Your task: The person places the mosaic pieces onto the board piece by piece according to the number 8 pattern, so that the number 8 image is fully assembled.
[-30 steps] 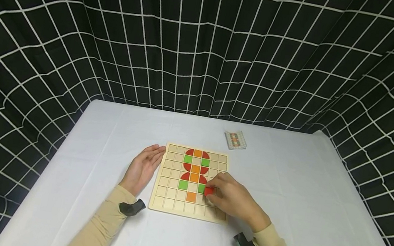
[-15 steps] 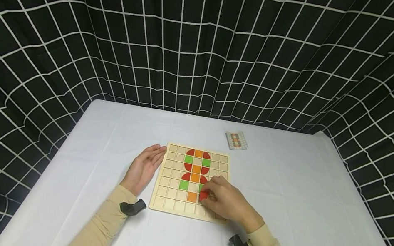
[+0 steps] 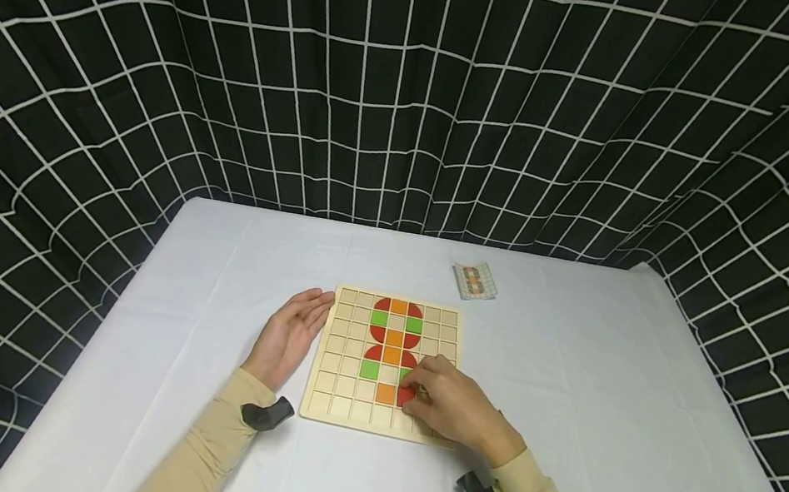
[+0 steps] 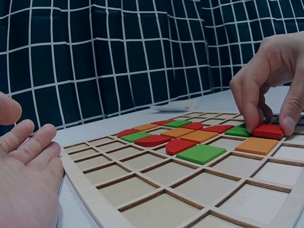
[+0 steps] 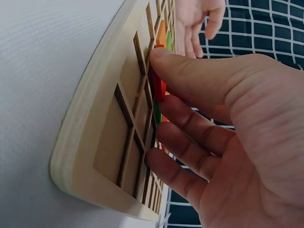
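Observation:
A light wooden grid board (image 3: 339, 406) holds flat coloured tiles in its cells. My right hand (image 3: 460, 404) pinches a red tile (image 3: 405, 397) between thumb and finger, just right of the lower orange tile (image 3: 385, 394). The left wrist view shows that red tile (image 4: 269, 131) at its cell, sitting a little proud; whether it is fully seated I cannot tell. In the right wrist view, the thumb lies on the tile's (image 5: 158, 80) near edge. My left hand (image 3: 285, 340) lies palm up with straight fingers, its fingertips at the board's left edge.
A small stack of cards (image 3: 475, 281) with a coloured grid pattern lies beyond the board. Red, orange and green tiles (image 3: 369, 369) fill middle cells. The white-covered table (image 3: 577, 347) is enclosed by a dark curtain (image 3: 413, 114) with white grid lines.
My right hand has brought the red tile left and toward me, from beside the lower right green tile to the cell beside the lower orange tile. The left hand stays put.

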Demonstrator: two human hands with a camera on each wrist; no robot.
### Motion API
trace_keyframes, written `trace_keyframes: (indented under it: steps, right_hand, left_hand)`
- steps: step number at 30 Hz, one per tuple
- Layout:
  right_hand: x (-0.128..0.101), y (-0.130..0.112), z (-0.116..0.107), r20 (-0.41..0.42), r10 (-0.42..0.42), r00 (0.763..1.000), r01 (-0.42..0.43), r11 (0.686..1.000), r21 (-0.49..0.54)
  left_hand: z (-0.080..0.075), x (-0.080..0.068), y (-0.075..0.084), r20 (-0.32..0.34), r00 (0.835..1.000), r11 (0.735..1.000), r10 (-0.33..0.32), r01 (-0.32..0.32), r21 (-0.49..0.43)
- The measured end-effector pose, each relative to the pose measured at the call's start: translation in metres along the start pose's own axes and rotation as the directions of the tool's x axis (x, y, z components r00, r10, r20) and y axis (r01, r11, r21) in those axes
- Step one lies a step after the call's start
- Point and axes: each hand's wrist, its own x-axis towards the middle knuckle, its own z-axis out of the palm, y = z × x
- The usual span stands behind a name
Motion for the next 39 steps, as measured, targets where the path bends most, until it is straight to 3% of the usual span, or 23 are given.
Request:
trace_keyframes:
  steps: [19, 29, 39]
  right_hand:
    - [-0.0012, 0.0023, 0.0014, 0.01, 0.051, 0.999, -0.051, 0.999, 0.008]
    - [0.0002, -0.0002, 0.0006, 0.013, 0.169, 0.986, -0.169, 0.983, 0.068]
    - [-0.0007, 0.0003, -0.0001, 0.0, 0.152, 0.988, -0.151, 0.986, 0.067]
  left_hand:
    - [-0.0005, 0.0006, 0.0005, 0.001, 1.0, 1.0, 0.002, -0.002, 0.009]
    - [-0.0009, 0.0008, -0.0005, 0.001, 1.0, 1.0, -0.005, 0.005, 0.011]
    - [-0.0012, 0.0011, -0.0005, 0.003, 1.0, 1.0, -0.006, 0.006, 0.008]
